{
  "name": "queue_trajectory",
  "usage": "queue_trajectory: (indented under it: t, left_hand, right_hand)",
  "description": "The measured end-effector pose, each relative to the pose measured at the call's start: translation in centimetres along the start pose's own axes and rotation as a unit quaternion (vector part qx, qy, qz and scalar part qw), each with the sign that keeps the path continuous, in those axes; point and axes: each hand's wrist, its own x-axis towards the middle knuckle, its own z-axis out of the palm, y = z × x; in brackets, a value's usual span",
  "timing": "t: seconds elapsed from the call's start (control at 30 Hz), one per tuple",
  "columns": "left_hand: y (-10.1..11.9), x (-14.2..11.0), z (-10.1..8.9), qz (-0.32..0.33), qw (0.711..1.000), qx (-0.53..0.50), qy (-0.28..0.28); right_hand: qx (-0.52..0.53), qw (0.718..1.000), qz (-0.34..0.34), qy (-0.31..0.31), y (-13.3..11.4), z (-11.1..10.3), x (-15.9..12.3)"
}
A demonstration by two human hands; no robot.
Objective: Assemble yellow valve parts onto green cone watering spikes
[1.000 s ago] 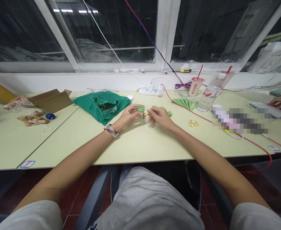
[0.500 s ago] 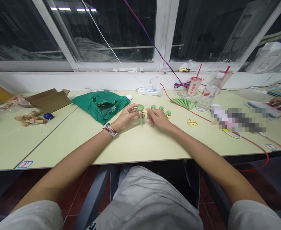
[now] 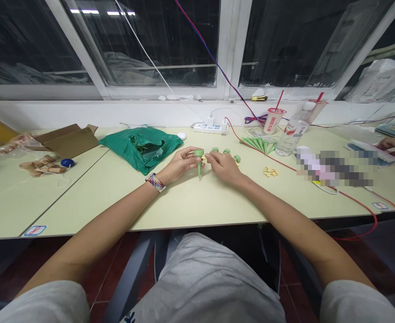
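Note:
Between the thumb and fingers of my left hand (image 3: 183, 161) is a green plastic spike (image 3: 199, 166), held upright with its round cap on top and its point downward. A small yellow plastic piece (image 3: 203, 159) sticks out from the spike's side, just below the cap. The fingers of my right hand (image 3: 222, 166) are pinched together at the outer end of that yellow piece. Behind my right hand lie several capped green spikes (image 3: 236, 159), partly hidden by it. To the right is a small pile of loose yellow pieces (image 3: 270, 172).
Several green cones (image 3: 259, 144) lie fanned out beside a water bottle (image 3: 291, 134) and a lidded cup (image 3: 274, 121). A red cable (image 3: 284, 164) crosses the table. On the left are a green plastic bag (image 3: 130, 150), a cardboard box (image 3: 71, 142) and wooden toys (image 3: 45, 166). Another person's hand (image 3: 392, 144) is at far right.
The spike and my left hand have shifted very slightly right and down. My right fingertips have drawn back a little, so more of the yellow piece shows.

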Motion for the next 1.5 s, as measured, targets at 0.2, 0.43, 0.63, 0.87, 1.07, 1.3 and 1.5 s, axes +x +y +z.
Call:
queue_trajectory:
  t: [0.2,0.43,0.63,0.87,1.07,1.3,1.5]
  left_hand:
    - [-0.09,0.02,-0.28,0.0,1.0,-0.002,0.006]
    - [-0.16,0.11,-0.33,0.001,1.0,0.002,-0.002]
    - [0.07,-0.03,-0.12,-0.002,1.0,-0.003,0.007]
    - [0.17,-0.08,0.04,0.003,1.0,-0.004,0.003]
    - [0.17,-0.11,0.05,-0.005,1.0,-0.004,0.005]
    - [0.29,-0.1,0.23,-0.001,1.0,-0.003,0.013]
    - [0.46,-0.3,0.26,0.0,1.0,0.005,0.013]
  right_hand:
    - [0.075,0.996,-0.045,-0.012,0.11,-0.15,0.14]
    - [0.074,0.997,0.021,-0.019,-0.09,-0.29,-0.01]
    - [0.028,0.999,-0.038,-0.021,-0.15,-0.33,0.06]
    - [-0.031,0.999,-0.035,0.008,-0.14,-0.71,-0.09]
    - [-0.076,0.995,-0.051,-0.029,-0.25,-0.72,-0.1]
    - [-0.004,0.999,-0.047,0.001,-0.07,-0.64,-0.19]
    - [0.098,0.995,-0.026,-0.011,0.18,-0.28,-0.04]
